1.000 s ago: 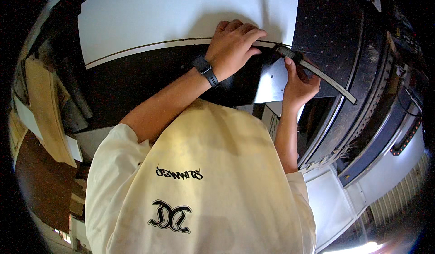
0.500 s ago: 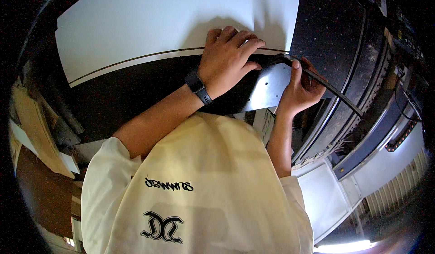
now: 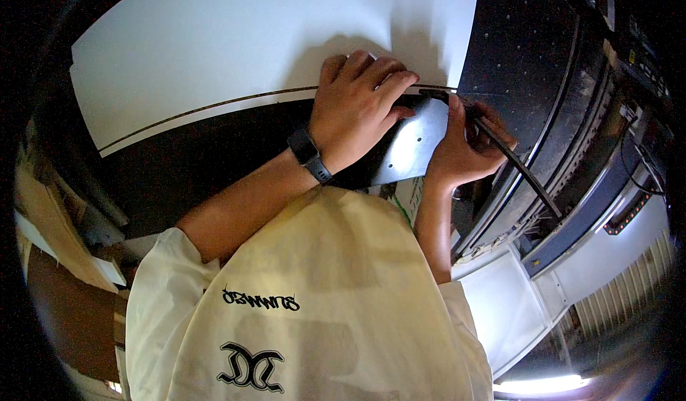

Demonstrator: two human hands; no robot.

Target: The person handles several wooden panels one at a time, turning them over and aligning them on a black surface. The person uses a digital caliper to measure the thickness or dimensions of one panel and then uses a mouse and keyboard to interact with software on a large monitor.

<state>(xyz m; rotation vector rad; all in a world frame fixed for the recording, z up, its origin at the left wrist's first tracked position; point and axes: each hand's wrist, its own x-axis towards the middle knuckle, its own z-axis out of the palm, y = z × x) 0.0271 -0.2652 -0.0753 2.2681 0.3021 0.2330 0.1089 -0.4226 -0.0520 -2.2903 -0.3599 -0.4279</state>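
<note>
A large white panel (image 3: pixel 236 36) lies on a black surface, with a thin dark line (image 3: pixel 221 106) running along its near edge. My left hand (image 3: pixel 363 104) rests on that edge near the right end, fingers spread and slightly bent, thumb apart. To its right, my right hand (image 3: pixel 464 147) is closed on a long, thin dark strip (image 3: pixel 532 178), with the thumb on top near the panel's right corner. The strip slants down to the right past the hand. Its inner end lies close to the panel edge; whether it touches is unclear.
A shiny metal plate with small holes (image 3: pixel 414 144) sits below and between my hands. Long rails (image 3: pixel 568 133) run along the right, beside a white cabinet-like surface (image 3: pixel 500 308). Wooden boards (image 3: pixel 64 222) stand at the left.
My right hand has shifted slightly left and down, and the strip's outer end has swung lower. The left hand stays on the panel edge. The whole view has shifted a little.
</note>
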